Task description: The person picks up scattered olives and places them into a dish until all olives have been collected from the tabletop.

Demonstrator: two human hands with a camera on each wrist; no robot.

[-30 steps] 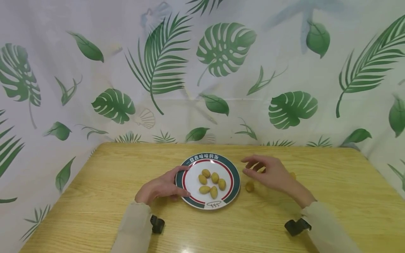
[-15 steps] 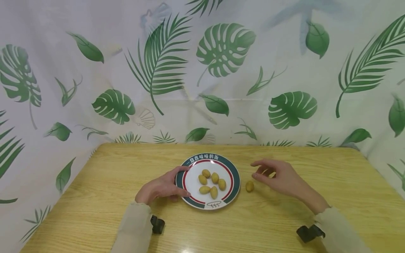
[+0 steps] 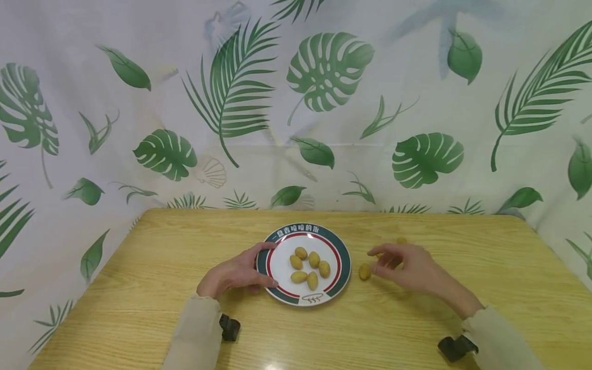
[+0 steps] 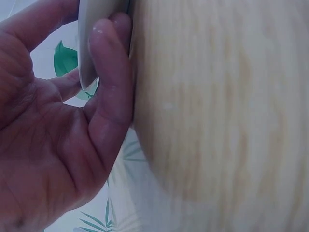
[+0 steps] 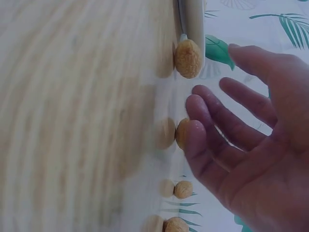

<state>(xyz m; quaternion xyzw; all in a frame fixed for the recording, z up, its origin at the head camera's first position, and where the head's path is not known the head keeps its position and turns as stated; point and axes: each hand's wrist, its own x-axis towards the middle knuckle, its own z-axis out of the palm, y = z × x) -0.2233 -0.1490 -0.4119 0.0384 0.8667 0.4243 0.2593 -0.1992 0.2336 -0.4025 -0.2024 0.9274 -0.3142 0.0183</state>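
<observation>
My left hand (image 3: 238, 270) grips the left edge of a round white plate (image 3: 343, 270) with a dark green and red rim. In the left wrist view the plate (image 4: 88, 43) sits between that hand's thumb and fingers. Several small yellow oval fruits (image 3: 314, 260) lie on it. To the plate's right, one more fruit (image 3: 364, 272) rests on the table beside my right hand (image 3: 409, 264), whose fingers are loosely bent with nothing between them. The right wrist view shows that fruit (image 5: 188, 58) apart from the thumb, and another fruit (image 5: 181, 133) partly hidden by the fingertips.
A wooden table (image 3: 152, 267) carries everything, backed by a leaf-print cloth (image 3: 351, 169). Another fruit (image 3: 401, 240) shows behind the right hand. More fruits (image 5: 183, 189) stand farther along the table in the right wrist view. Each wrist wears a small black camera (image 3: 228, 328).
My right hand has moved away from the plate to the right, then slightly down toward the nearest loose fruit. The left hand and plate have stayed in place.
</observation>
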